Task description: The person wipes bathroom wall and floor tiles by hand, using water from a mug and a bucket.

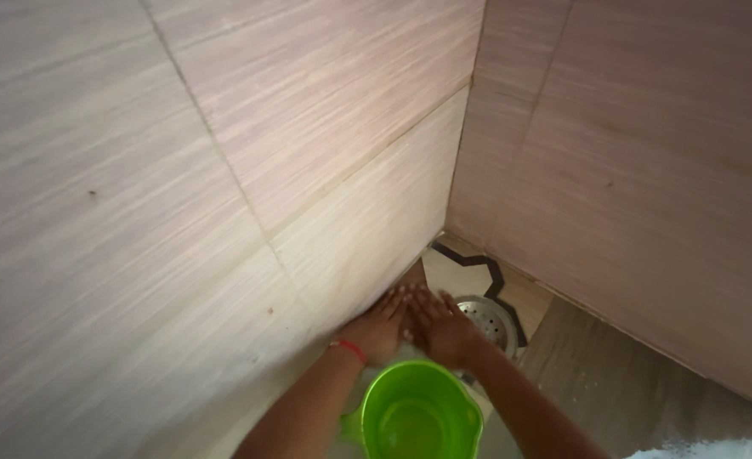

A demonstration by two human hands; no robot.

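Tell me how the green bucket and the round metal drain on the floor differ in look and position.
The green bucket is bright plastic with tall walls and an open mouth; the floor drain is a flat, silvery perforated disc set into the floor. The bucket sits close below the left hand and right hand, while the drain lies beyond them, near the tiled corner, partly hidden by the right hand. The bucket looks much larger. Both are round.

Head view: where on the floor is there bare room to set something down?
Bare grey floor lies right of the round metal drain, along the right wall. The corner is crowded: left hand, right hand, green bucket and drain sit close together.
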